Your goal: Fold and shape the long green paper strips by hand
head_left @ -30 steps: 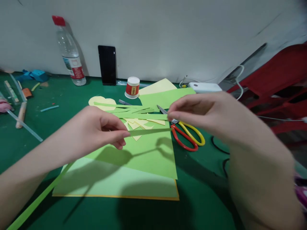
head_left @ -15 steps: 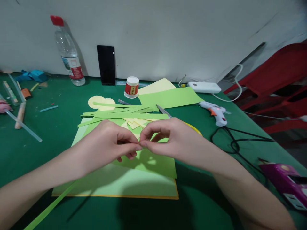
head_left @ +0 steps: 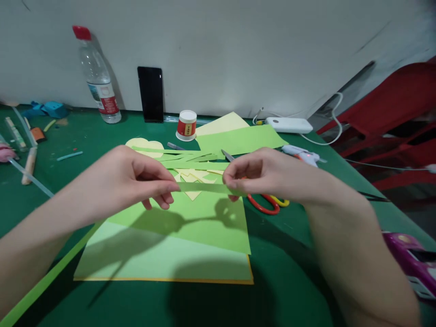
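Note:
My left hand (head_left: 136,179) and my right hand (head_left: 262,175) each pinch one end of a narrow green paper strip (head_left: 200,187), stretched level between them above the table. The strip's long tail (head_left: 47,277) runs down past my left forearm to the lower left. Below lie stacked green paper sheets (head_left: 190,231), more cut green strips (head_left: 177,156) and pale yellow paper scraps (head_left: 192,177). Red and yellow scissors (head_left: 265,204) lie just under my right hand.
On the green table stand a water bottle (head_left: 98,81), a black phone (head_left: 150,94) against the wall and a small red jar (head_left: 186,125). A glue gun (head_left: 303,155), a white power bank (head_left: 289,125), glue sticks (head_left: 27,165) and a purple tool (head_left: 412,259) lie around. Red chairs (head_left: 398,113) stand at right.
My hands, pinched close together half a second ago, have drawn apart, pulling the green strip out straight between them. The scissors show again under my right hand.

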A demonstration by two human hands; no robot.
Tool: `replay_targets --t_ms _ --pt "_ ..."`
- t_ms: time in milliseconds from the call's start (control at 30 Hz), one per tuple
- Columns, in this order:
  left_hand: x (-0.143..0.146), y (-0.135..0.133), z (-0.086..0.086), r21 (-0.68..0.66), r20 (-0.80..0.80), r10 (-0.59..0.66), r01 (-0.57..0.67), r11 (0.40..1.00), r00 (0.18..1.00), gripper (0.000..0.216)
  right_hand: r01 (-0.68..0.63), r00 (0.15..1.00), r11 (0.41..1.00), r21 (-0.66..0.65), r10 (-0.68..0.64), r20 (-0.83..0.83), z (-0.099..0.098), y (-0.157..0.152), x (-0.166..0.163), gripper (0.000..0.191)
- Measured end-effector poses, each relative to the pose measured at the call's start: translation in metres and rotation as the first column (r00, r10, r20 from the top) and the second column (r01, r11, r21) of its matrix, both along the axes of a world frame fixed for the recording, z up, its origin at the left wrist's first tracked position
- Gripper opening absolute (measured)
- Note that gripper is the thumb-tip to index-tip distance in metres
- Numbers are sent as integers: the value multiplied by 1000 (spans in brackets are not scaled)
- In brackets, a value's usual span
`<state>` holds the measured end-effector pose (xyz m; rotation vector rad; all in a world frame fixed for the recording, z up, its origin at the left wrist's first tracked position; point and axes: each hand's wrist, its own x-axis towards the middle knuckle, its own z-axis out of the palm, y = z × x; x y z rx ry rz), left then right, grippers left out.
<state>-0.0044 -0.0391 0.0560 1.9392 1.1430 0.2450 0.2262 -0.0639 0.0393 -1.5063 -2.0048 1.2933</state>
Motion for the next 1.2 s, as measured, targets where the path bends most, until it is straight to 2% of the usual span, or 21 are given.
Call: replay_targets --t_ms 167,233,333,400,533,733,933,1200 --pt "-7 6 3 40 -17 49 -49 998 999 16 74 988 997 6 -74 133 1 14 31 11" --pt "-7 8 2 56 16 74 -75 996 997 15 170 966 979 115 -189 179 1 15 38 12" --pt "-4 10 -3 23 62 81 -82 996 995 13 306 939 890 337 -342 50 2 8 33 19" --pt "0 10 -8 -38 84 55 -52 998 995 13 255 963 868 425 -270 -27 4 1 19 22" --pt "9 7 -19 -103 132 -19 33 994 991 23 44 990 895 444 -99 100 3 -11 -9 17" --pt "18 2 -30 98 89 -105 96 991 991 22 -104 976 914 393 17 219 -3 -15 -22 17" --pt "21 -1 -39 161 102 -145 128 979 984 15 -90 972 904 417 -10 233 -9 -17 -26 16" --pt "22 -3 -42 103 146 -93 78 992 985 17 -101 973 869 484 -15 229 -14 -19 -32 15"
